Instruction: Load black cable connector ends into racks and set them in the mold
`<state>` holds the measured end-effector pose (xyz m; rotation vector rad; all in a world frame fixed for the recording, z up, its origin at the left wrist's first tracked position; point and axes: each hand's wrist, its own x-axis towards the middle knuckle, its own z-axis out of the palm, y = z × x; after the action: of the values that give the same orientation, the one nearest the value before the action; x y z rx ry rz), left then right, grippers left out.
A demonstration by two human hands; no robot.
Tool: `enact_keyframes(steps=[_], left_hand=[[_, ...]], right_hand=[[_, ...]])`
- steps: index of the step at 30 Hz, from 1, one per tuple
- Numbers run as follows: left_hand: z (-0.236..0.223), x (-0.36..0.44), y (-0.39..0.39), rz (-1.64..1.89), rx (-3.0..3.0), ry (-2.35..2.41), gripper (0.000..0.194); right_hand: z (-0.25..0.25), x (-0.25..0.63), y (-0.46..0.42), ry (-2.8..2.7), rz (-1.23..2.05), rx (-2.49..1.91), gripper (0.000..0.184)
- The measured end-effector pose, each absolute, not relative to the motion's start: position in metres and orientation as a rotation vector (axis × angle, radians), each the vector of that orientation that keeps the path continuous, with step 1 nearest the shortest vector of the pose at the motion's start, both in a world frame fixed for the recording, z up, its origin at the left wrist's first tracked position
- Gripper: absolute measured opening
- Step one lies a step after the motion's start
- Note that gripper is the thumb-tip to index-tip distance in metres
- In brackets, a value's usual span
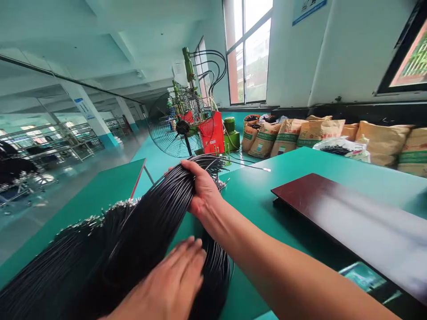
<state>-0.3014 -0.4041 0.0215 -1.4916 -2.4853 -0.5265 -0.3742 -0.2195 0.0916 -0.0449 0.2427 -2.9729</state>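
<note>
A pale-walled workshop (290, 58) with a glossy teal floor (143, 149) surrounds a broad, flat green desk (247, 186), whose far edge stops short of stuffed tan sacks (290, 133). Between a glossy maroon rectangular board (353, 218) and a thick, draping bundle of thin black cables (160, 209) runs a strip of the desk. The right hand (203, 191) grips the bundle above the desk; the left hand (176, 275), blurred, is flattened with fingers extended, apparently against the cables.

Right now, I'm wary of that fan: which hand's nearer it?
Right. The right hand holds black cables, in front of the fan; the left hand is farther back, nearer the camera.
</note>
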Motion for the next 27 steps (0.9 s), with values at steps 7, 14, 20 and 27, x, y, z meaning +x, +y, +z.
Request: enact_keyframes(steps=[7,14,20,27], left_hand=[[-0.046,-0.333,-0.360,-1.059,-0.582,-3.215,0.029],[-0.030,-0.358,-0.369,-1.686,-0.156,-2.888,0.086],[0.005,-0.356,-0.393,-2.969,-0.761,-1.638,0.093],[0.046,-0.385,-0.391,-3.347,-0.650,-0.753,0.093]], right_hand=[[0.165,-0.364,-0.223,0.284,-3.095,-0.112,0.018],[0.219,-0.355,-0.218,0.579,-3.247,-0.291,0.016],[0.231,-0.367,-0.212,0.598,-3.428,-0.118,0.020],[0.218,-0.369,-0.204,0.467,-3.446,0.076,0.016]])
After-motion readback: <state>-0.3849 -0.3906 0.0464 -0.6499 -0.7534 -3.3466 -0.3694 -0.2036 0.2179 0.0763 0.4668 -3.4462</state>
